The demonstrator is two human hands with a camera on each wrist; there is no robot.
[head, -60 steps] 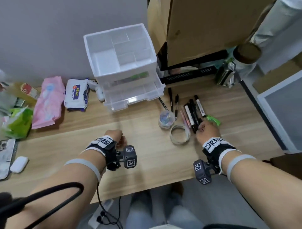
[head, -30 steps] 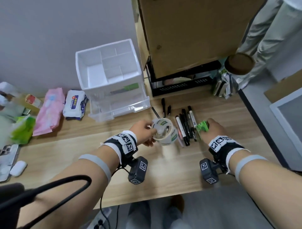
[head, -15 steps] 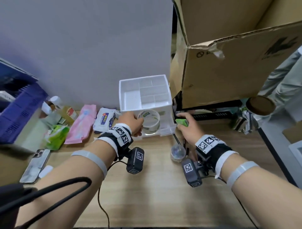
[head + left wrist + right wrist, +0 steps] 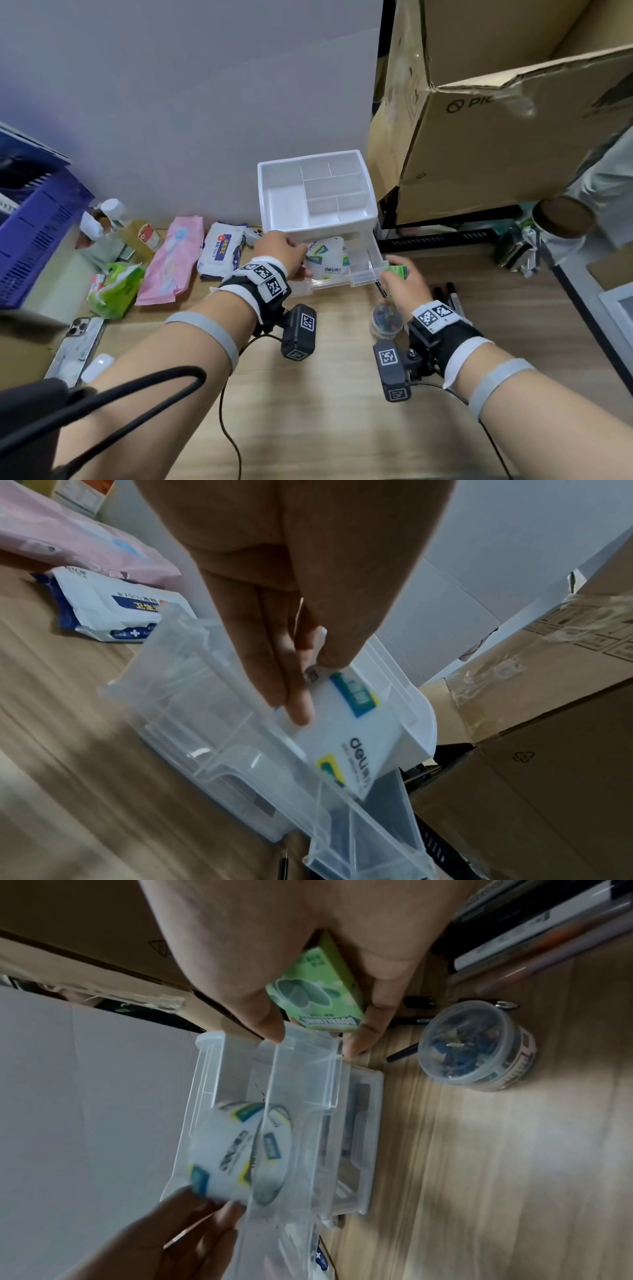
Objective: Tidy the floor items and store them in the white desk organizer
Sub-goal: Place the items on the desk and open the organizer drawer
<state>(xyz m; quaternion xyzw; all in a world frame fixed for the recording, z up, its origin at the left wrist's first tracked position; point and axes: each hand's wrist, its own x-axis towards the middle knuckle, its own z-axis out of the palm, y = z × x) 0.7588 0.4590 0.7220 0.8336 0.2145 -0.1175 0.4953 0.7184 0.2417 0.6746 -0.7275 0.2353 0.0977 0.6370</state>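
On the wooden floor (image 4: 308,394), the left hand (image 4: 281,251) grasps a roll of tape (image 4: 325,258) inside the open clear drawer (image 4: 363,270) of the white organizer (image 4: 284,202). The right hand (image 4: 402,282) grasps a small green box (image 4: 397,271) at the drawer's right corner.

A left hand (image 4: 279,251) held a tape roll (image 4: 325,258) in the organizer's (image 4: 317,192) open drawer (image 4: 363,274); the right hand (image 4: 404,286) held a green box (image 4: 397,272).
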